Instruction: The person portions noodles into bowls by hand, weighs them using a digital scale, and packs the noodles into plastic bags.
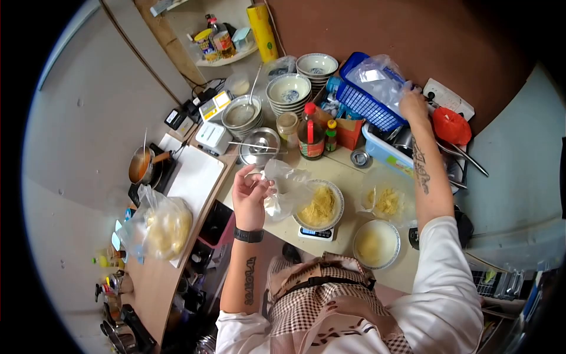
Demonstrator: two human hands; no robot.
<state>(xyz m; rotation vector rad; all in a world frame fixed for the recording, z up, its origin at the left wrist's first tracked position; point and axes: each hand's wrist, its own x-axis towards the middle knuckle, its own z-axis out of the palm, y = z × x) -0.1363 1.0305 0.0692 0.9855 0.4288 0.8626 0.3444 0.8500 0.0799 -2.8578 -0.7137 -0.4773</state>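
Note:
My left hand is closed on a clear plastic bag, which hangs beside a bowl of yellow powder. That bowl rests on a small white digital scale. Stretched out to the far right, my right hand pinches clear plastic bags lying in a blue basket; its fingertips are partly hidden. Nearer me is a second bowl with pale yellow contents. An open clear bag with more yellow powder lies just behind it.
Stacked bowls, a red-capped sauce bottle, a jar and a steel lid line the back. A red bag sits right of the basket. On the left counter are a pan and a filled plastic bag.

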